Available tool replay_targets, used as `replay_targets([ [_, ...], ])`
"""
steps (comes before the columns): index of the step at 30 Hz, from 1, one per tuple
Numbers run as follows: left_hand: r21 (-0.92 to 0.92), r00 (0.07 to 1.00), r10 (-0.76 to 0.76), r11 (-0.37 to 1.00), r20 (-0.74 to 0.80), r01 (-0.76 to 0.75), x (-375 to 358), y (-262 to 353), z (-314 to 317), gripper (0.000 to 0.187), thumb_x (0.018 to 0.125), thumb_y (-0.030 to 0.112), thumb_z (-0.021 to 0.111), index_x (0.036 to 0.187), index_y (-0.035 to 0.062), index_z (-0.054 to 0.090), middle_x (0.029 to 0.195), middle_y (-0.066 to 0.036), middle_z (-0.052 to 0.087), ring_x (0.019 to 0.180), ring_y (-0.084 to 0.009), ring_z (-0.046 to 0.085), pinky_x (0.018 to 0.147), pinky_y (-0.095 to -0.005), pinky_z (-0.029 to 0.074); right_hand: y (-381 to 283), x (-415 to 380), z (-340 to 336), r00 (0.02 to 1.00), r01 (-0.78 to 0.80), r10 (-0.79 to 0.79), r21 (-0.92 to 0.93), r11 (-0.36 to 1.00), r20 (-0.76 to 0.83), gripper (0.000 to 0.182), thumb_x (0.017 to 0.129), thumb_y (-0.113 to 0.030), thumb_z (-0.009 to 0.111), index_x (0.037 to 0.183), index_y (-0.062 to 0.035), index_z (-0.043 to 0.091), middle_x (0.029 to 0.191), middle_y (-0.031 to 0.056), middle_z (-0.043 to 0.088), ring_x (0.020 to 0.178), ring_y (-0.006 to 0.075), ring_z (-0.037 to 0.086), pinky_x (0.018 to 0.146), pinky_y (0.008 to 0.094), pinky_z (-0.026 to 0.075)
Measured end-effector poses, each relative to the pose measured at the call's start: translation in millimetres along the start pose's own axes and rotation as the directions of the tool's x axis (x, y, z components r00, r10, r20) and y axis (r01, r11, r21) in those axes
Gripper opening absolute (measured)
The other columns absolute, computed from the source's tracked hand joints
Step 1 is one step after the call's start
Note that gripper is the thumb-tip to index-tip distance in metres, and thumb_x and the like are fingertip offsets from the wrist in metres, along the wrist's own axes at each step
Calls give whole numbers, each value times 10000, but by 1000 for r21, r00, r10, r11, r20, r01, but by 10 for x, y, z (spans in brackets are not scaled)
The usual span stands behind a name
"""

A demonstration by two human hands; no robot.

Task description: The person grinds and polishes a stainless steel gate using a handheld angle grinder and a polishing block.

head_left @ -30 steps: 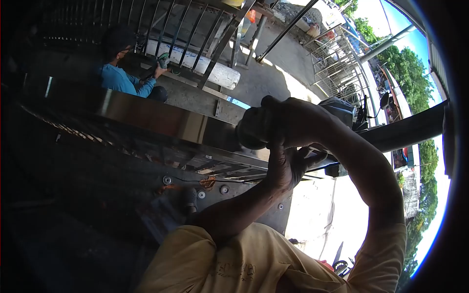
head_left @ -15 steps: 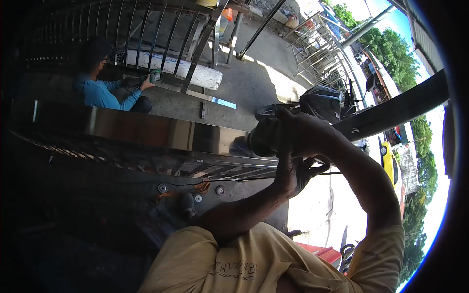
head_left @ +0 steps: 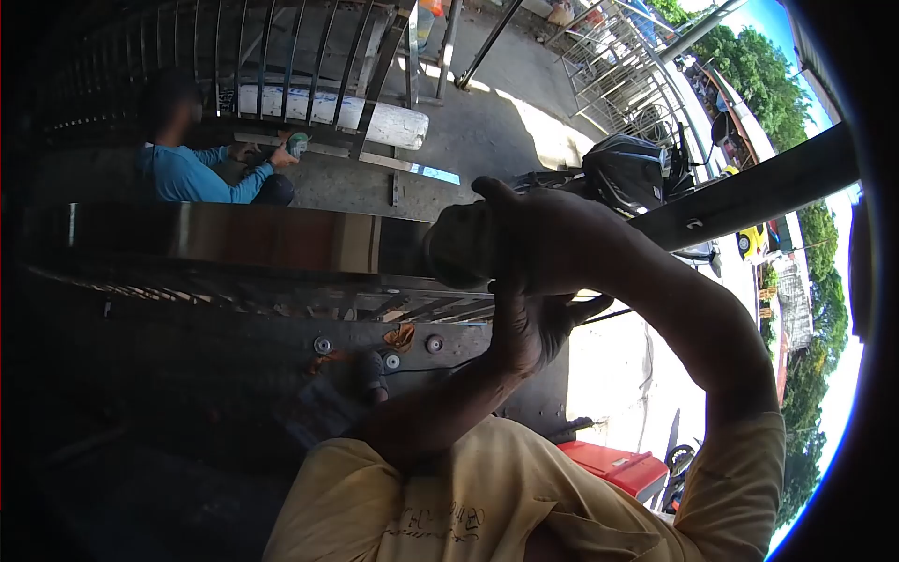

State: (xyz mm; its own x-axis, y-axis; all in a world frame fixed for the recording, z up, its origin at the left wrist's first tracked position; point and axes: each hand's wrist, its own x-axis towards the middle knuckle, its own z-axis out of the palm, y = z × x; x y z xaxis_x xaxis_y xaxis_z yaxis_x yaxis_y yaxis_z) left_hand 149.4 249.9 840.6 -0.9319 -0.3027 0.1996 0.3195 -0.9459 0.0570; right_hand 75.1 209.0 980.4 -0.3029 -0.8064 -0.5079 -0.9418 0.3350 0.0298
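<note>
A dark power tool, apparently an angle grinder (head_left: 457,245), rests its round head against the end of a long shiny metal bar (head_left: 272,234). My right hand (head_left: 567,239) is wrapped over the tool's body from above. Below it, my left hand (head_left: 532,332) grips the tool from underneath, its thumb sticking out to the right. The bar reaches leftward and belongs to a frame with slanting slats (head_left: 421,309) beneath. Much of the tool is hidden behind my fingers.
A person in a blue top (head_left: 192,176) crouches at the upper left with a green grinder (head_left: 298,144) at another barred frame (head_left: 361,89). Discs (head_left: 434,344) and an orange cloth (head_left: 400,335) lie on the floor. Right: a motorcycle (head_left: 623,173), a dark curved beam (head_left: 758,187), a red box (head_left: 618,468).
Both my hands and the tool have moved left along the metal bar. The other person's head and hands have shifted slightly. The whole view has shifted a little.
</note>
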Motion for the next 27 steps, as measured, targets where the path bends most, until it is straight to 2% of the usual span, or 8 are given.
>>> replay_targets([
  [4,39,995,104,994,10,-104,-101,252,-89,998,893,792,498,1537,48,328,1542,-168,402,1429,-349,426,1124,-630,406,-326,126,-118,999,40,-42,-63,997,-18,846,783,-281,737,1482,27,376,872,197,731,843,367,742,695,447,595],
  [6,47,997,73,996,20,-74,-98,198,-55,991,898,795,485,1529,44,341,1527,-168,424,1414,-342,444,1120,-621,413,-270,82,-72,1000,12,-13,-37,999,-21,983,720,-267,802,1519,18,305,867,214,724,845,377,736,713,450,594],
  [7,49,998,53,997,27,-54,-87,140,-39,988,900,796,478,1524,42,347,1519,-167,435,1406,-339,454,1118,-616,416,-206,45,-22,1000,-8,8,-22,1000,-23,1056,688,-260,834,1537,13,269,864,222,721,846,381,732,722,451,593],
  [11,-131,984,-118,982,136,136,-19,-439,-251,823,962,696,511,1466,52,424,1416,-141,530,1315,-277,543,1059,-530,492,320,-276,374,991,-12,23,85,996,-135,1028,687,-245,856,1517,1,302,870,200,726,856,388,733,736,440,594],
  [18,-162,937,-343,923,72,350,-67,-902,-286,710,998,644,495,1454,103,441,1351,-98,587,1242,-269,604,995,-504,540,701,-735,773,935,-262,338,437,860,-104,1005,632,-122,909,1463,22,362,972,199,734,923,354,740,807,406,589],
  [22,-29,961,-276,961,36,277,-198,-500,-295,747,996,642,498,1502,104,386,1440,-122,539,1297,-289,574,1054,-539,506,473,-572,771,954,-204,265,339,918,-143,978,677,-189,878,1477,13,354,976,219,727,924,390,729,780,436,582],
  [25,103,976,-216,971,-1,215,-326,-182,-325,904,931,726,518,1561,122,287,1479,-130,468,1356,-293,516,1063,-517,491,212,-404,705,970,-117,172,288,950,-173,969,711,-239,833,1504,7,335,952,230,718,910,417,718,766,468,572],
  [27,97,975,-221,971,-11,221,-396,-40,-390,896,929,718,528,1562,134,280,1461,-119,484,1335,-282,535,1059,-487,498,96,-348,678,972,-33,93,266,963,-215,949,730,-236,781,1525,9,325,903,234,710,879,427,712,745,493,566],
])
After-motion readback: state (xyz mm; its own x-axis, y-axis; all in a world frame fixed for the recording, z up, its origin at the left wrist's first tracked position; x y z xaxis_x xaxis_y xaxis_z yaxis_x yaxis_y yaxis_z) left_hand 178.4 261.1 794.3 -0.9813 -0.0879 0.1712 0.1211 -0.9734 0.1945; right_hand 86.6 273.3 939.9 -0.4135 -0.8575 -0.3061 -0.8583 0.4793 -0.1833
